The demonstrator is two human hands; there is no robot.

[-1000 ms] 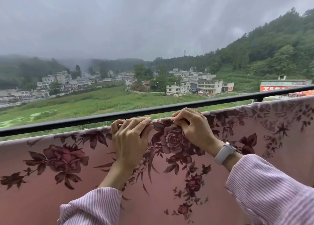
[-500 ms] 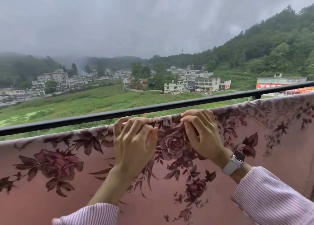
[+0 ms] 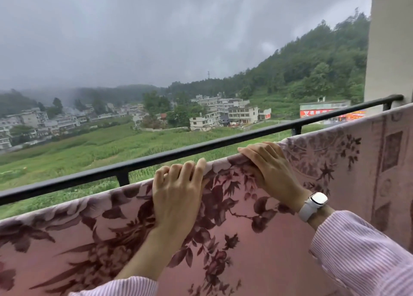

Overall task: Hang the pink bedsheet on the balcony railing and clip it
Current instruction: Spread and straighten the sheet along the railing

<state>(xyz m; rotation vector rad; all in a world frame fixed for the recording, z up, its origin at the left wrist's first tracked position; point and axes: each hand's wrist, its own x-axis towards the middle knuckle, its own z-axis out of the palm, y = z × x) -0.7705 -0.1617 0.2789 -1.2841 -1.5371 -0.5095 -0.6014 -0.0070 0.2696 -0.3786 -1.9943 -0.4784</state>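
Sheet (image 3: 257, 239) is gripped along its top fold by left hand (image 3: 176, 190) and right hand (image 3: 270, 168), unclipped, so slippage is risked if released.

Red banner sign (image 3: 321, 113) on the low grey building beyond the black metal railing (image 3: 201, 149): a white "Y"-like mark at its left end, followed by characters too small to read. No other text is legible.

Both hands — left (image 3: 177, 191), right (image 3: 271, 170) — grip pink bedsheet (image 3: 257, 246) top edge below railing (image 3: 201, 149).
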